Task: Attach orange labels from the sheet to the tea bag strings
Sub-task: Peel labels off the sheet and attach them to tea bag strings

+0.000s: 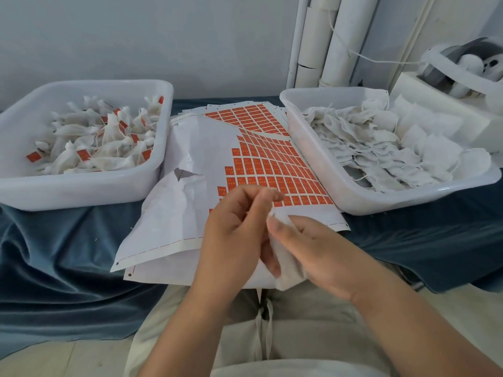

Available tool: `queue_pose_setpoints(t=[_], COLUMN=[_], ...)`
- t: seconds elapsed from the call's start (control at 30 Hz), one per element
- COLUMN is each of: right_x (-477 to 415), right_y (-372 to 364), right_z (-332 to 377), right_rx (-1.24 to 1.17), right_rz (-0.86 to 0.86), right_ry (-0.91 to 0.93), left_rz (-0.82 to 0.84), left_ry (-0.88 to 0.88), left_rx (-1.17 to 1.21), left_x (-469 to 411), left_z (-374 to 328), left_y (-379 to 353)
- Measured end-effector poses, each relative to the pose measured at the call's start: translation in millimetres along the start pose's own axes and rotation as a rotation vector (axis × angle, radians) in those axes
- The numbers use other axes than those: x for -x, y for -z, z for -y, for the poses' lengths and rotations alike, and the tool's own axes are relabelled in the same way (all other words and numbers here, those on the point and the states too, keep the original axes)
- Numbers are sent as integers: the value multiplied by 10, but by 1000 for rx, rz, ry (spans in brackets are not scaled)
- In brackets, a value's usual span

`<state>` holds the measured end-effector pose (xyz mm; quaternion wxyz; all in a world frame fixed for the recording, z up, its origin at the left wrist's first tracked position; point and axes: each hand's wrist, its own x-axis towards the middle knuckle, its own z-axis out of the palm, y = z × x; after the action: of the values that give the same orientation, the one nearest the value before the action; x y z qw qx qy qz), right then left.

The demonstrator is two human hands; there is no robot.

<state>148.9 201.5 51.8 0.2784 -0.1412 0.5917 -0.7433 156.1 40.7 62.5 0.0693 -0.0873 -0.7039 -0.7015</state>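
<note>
Orange labels (275, 170) covered the right part of a white sheet (190, 159) lying between two white plastic tubs on a blue cloth (54, 254), with more sheets stacked under it. One tea bag (290, 270) sat just in front of the sheet's near edge, over the person's lap, gripped by the right hand (315, 248) with its thumb pressed on the bag's top and its fingers wrapped under it. Close beside it, the left hand (234, 232) had its fingers curled with the tips bunched together above the bag and its thumb against the bag's side; whether those tips pinched a string or a label could not be told. Bags with orange labels filled the left tub (81, 191), and plain bags lay in the right tub (351, 194).
</note>
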Motion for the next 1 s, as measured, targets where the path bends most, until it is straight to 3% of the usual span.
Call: queue_pose_setpoints(t=[0.1,0.2,0.4,0.47,0.57,0.63,0.73,1.0], right_x=[5,20,23,33,64,81,81,66], right_y=[29,-25,-16,6,75,104,152,173], right_z=[-16,31,53,55,74,104,138,79], right_rx=[114,168,362,384,352,328,237,26], right_rz=[43,47,12,13,6,-8,-24,99], right_ry=[35,41,132,120,62,54,93,163], left_rz=[104,150,77,44,-64,-30,83,127], left_ry=[170,221,207,160,-145,-326,-424,-423], left_rx=[328,617,751,637,60,-249,-624,-713], left_x=[-38,-92,-143,-137,-116,-112,-123,-88], left_z=[-26,-55,-46,-48,-28,0,32,54], left_y=[48,101,220,235,304,358,397,237])
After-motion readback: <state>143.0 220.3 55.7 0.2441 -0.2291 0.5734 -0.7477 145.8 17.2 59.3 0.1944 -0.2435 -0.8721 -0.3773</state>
